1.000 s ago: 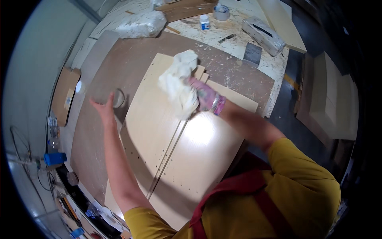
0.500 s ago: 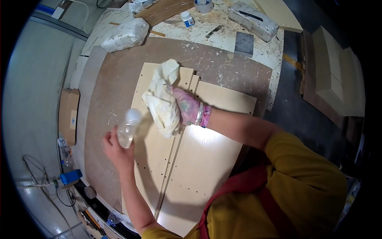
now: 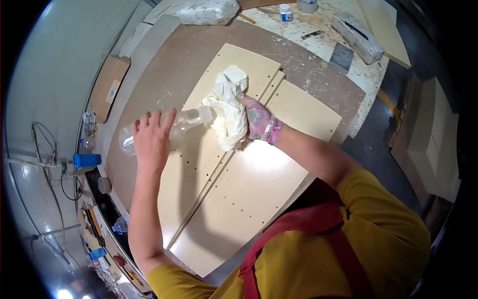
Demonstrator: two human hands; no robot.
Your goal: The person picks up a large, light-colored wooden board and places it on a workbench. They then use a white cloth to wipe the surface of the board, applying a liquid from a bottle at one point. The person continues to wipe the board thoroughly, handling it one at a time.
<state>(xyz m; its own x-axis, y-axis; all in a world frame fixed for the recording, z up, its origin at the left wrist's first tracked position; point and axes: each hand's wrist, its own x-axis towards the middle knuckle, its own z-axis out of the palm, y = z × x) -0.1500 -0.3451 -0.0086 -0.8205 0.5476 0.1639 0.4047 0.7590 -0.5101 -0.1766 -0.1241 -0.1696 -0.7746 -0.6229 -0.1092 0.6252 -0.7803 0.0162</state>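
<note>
My left hand (image 3: 153, 137) is wrapped round a clear plastic bottle (image 3: 188, 119), which lies almost level in the air. Its whitish top end meets the left side of a crumpled cream cloth (image 3: 228, 112). Bunched in my right hand (image 3: 258, 119), which wears a pink patterned glove, the cloth hangs over pale wooden panels (image 3: 254, 184). The panels have small drilled holes and lie side by side with narrow grooved edges between them. My right fingers are partly hidden behind the cloth.
Under the panels is a brown board (image 3: 164, 74). At the back stand a small white bottle (image 3: 285, 13), a tape roll (image 3: 307, 5), a blade (image 3: 311, 35) and a wrapped block (image 3: 357, 37). An open cardboard box (image 3: 108, 89) sits left; stacked boards (image 3: 423, 134) stand right.
The bottle has gone from upright to tipped over, its top now against the cloth. My view has turned, so the panels appear slanted further right.
</note>
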